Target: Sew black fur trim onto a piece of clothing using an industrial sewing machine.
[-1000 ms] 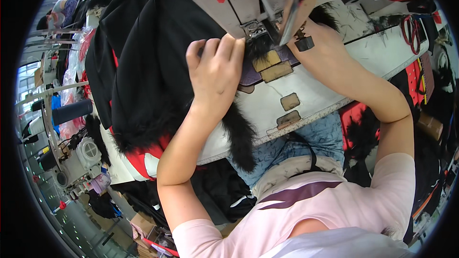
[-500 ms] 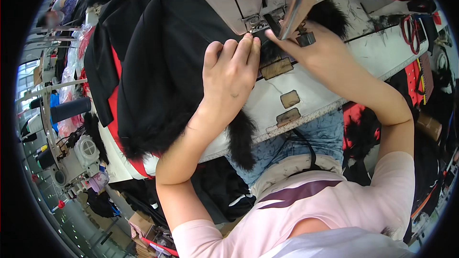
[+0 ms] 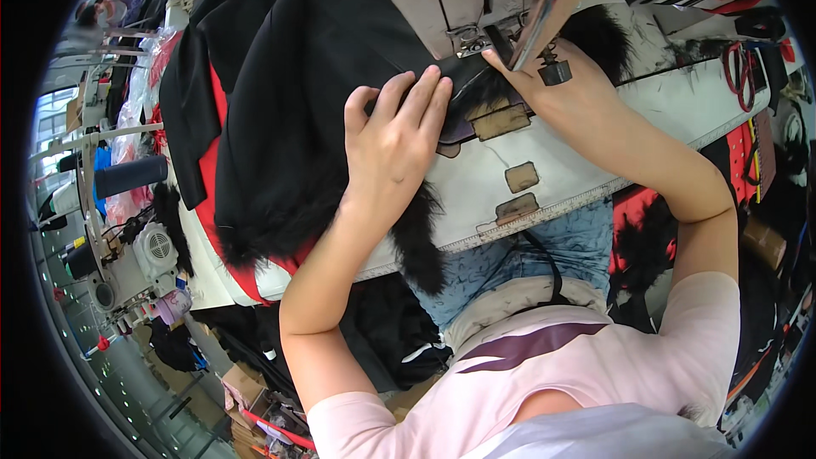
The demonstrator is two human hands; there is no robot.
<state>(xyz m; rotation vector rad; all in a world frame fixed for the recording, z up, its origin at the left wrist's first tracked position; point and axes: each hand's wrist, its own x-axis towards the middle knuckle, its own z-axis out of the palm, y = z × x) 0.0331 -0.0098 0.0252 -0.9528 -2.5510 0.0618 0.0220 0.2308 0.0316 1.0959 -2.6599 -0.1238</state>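
A black garment (image 3: 314, 76) with fur along its edge lies on the sewing bed, its near part running under the needle area of a white sewing machine (image 3: 442, 0). My left hand (image 3: 389, 138) rests on the cloth just left of the presser foot (image 3: 469, 41), fingers stretched out and slightly apart. To the right of the foot, my right hand (image 3: 576, 83) lies beside a strip of black fur (image 3: 501, 89), thumb pointing at the foot. The machine's metal guard hides its other fingers. More black fur (image 3: 599, 38) shows behind that hand.
A white work surface (image 3: 586, 157) with a measuring tape along its front edge lies before me. Red-handled scissors (image 3: 738, 76) are at the far right. Red fabric (image 3: 212, 170) shows under the garment. A grey motor housing (image 3: 157, 251) stands at left.
My left hand has drawn back slightly left from the foot, its fingers straightening from a bunched hold. More of the seam edge now shows. My right hand stays near the foot.
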